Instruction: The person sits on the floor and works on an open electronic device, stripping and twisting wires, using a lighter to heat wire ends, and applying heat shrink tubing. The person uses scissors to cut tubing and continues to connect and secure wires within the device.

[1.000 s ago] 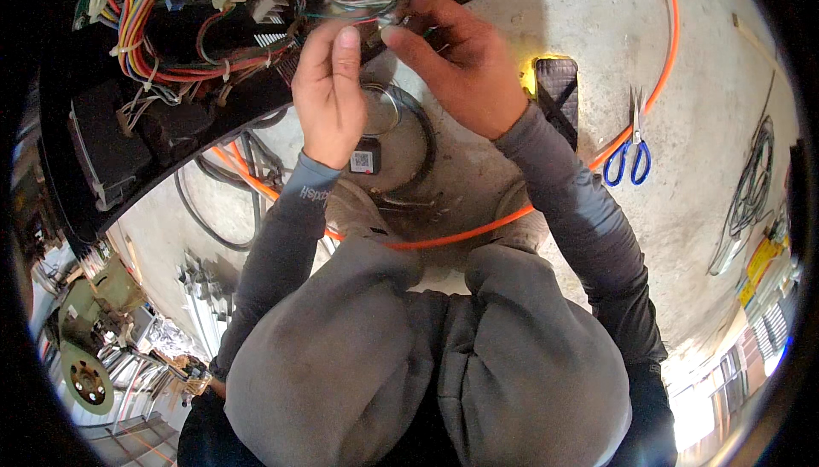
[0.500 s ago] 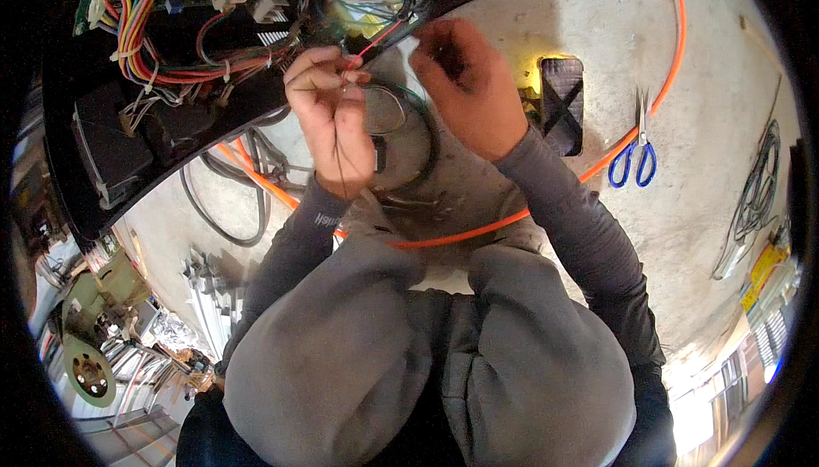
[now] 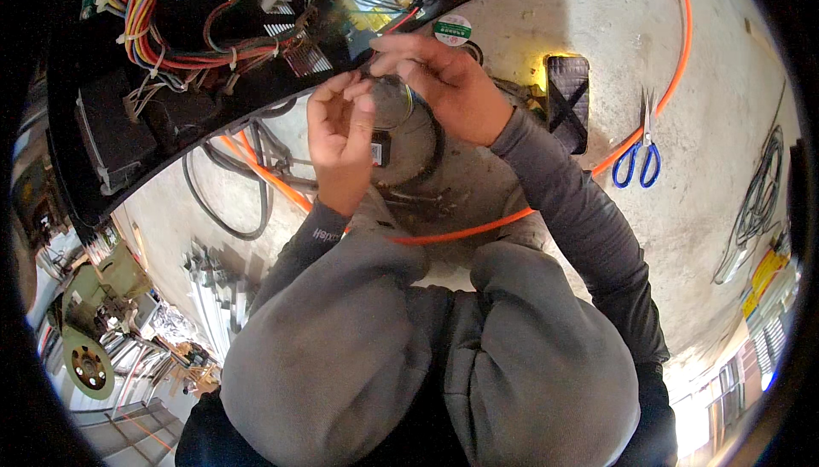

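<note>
My left hand (image 3: 341, 139) and my right hand (image 3: 448, 83) are raised together in front of an open black housing (image 3: 111, 139) full of coloured wires (image 3: 179, 6). Between them is a small round shiny spool (image 3: 392, 102). My right hand grips it from above and the right. The fingertips of my left hand pinch at its left rim. Just below the hands lies a grey round part (image 3: 418, 147) with a small label. Any thin wire coming off the spool is too fine to make out.
An orange cable (image 3: 478, 228) curves over the concrete floor past my grey-trousered knees (image 3: 409, 356). Blue-handled scissors (image 3: 637, 160) lie to the right, beside a black box (image 3: 569, 96). A green-and-white reel (image 3: 452, 30) sits by the housing. Black hoses (image 3: 226, 203) loop at left.
My hands have drawn closer together and now meet on the round spool. Half a second ago they were apart, with my left hand pinching something thin near the wiring.
</note>
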### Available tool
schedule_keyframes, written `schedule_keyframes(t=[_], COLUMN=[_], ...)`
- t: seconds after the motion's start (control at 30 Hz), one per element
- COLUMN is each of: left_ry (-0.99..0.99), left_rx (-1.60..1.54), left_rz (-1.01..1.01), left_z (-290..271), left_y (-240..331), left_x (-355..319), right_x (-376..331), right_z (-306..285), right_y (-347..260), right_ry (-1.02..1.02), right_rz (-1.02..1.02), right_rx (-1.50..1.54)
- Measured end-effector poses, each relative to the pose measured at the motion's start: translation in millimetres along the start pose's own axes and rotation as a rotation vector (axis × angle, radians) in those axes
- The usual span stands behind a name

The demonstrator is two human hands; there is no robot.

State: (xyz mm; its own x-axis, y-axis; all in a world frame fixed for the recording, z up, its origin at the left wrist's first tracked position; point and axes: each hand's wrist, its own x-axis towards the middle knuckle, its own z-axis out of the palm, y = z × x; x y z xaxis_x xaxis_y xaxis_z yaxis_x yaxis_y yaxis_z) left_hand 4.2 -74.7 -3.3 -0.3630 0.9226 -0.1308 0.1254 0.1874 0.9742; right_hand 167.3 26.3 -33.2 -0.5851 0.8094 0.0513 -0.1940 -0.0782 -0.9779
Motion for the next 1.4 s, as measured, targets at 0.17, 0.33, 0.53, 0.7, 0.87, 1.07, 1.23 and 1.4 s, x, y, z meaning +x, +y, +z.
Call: schedule_keyframes(t=[0.17, 0.33, 0.53, 0.7, 0.87, 1.07, 1.23, 1.4], left_ry=[-0.053, -0.083, 0.078, 0.050, -0.222, -0.356, -0.463, -0.512], left_rx=[0.463, 0.701, 0.585, 0.521, 0.691, 0.598, 0.729, 0.111], left_rz=[0.216, 0.321, 0.248, 0.012, 0.582, 0.328, 0.343, -0.073], left_z=[1, 10, 5, -4, 9, 22, 15, 28], left_y=[-13, -20, -34, -30, -4, 13, 28, 65], left_x=[13, 19, 2, -1, 25, 34, 32, 20], right_x=[3, -9, -17, -20, -28, -32, -45, -65], right_z=[-11, -29, -10, -9, -3, -5, -3, 6], right_y=[7, 33, 26, 19, -36, -46, -40, -22], right_ry=[0.181, -0.094, -0.093, -0.109, -0.027, 0.419, 0.507, 0.166], right_rz=[0.285, 0.054, 0.354, 0.280, 0.135, -0.063, -0.026, -0.185], right_rx=[0.028, -0.728, -1.151, -1.221, -1.208, -0.480, -0.325, -0.671])
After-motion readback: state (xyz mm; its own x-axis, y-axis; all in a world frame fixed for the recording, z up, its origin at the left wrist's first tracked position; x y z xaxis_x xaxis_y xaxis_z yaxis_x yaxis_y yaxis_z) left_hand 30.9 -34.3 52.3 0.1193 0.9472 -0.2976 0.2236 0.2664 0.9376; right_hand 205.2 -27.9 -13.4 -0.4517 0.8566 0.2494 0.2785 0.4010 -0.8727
